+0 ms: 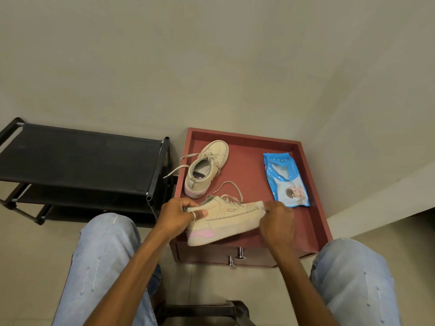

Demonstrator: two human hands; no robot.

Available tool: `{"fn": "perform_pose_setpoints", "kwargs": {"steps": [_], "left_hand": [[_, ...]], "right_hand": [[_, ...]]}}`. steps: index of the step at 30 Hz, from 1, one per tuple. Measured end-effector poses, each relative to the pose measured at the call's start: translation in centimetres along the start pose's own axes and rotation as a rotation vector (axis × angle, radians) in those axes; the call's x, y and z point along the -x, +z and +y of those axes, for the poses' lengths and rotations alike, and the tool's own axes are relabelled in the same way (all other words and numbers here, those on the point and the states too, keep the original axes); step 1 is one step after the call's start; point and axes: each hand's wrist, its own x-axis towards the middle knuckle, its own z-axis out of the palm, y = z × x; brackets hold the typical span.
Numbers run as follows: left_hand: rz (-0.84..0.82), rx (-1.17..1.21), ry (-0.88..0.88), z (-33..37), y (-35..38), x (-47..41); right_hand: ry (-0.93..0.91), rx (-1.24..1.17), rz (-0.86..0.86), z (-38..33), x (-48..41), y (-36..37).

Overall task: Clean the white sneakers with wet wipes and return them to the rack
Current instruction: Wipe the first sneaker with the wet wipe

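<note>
I see the cream-white lace-up sneaker with pink heel patch (226, 220) held at the front of the red tray-topped surface (249, 161), long axis left-right: left grip (179, 215) clamps heel, right grip (277, 222) curls round toe, black fabric shoe rack (80, 156) nearer left grip.

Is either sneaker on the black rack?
No: the far sneaker sits on the red table, and the left hand and right hand hold the near sneaker over it.

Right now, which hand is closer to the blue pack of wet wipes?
Right. The right hand is at the toe of the held sneaker, just below and left of the wet wipes pack. The left hand grips the heel, farther left.
</note>
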Motion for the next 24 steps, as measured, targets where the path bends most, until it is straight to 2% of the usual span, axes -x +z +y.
{"fn": "perform_pose_setpoints", "kwargs": {"steps": [2, 5, 7, 13, 15, 19, 24], "left_hand": [[0.002, 0.001, 0.000, 0.0, 0.0, 0.0], [0.013, -0.001, 0.005, 0.1, 0.2, 0.2], [0.027, -0.014, 0.011, 0.2, 0.2, 0.4], [0.034, -0.027, 0.000, 0.3, 0.2, 0.5], [0.034, -0.030, 0.009, 0.3, 0.2, 0.6], [0.031, -0.029, 0.011, 0.5, 0.2, 0.9], [0.040, -0.040, 0.020, 0.7, 0.2, 1.0]], "right_hand": [[0.095, -0.029, -0.091, 0.8, -2.0, -0.2], [0.126, -0.089, -0.167, 1.7, -3.0, -0.4], [0.121, -0.075, -0.158, 1.4, -2.4, -0.9], [-0.066, 0.016, -0.017, -0.3, 1.6, 0.0], [-0.031, 0.001, -0.010, 0.1, 1.0, 0.1], [0.130, -0.066, -0.120, 1.1, -2.1, -0.3], [0.142, -0.107, -0.338, 2.2, -5.3, -0.2]]}}
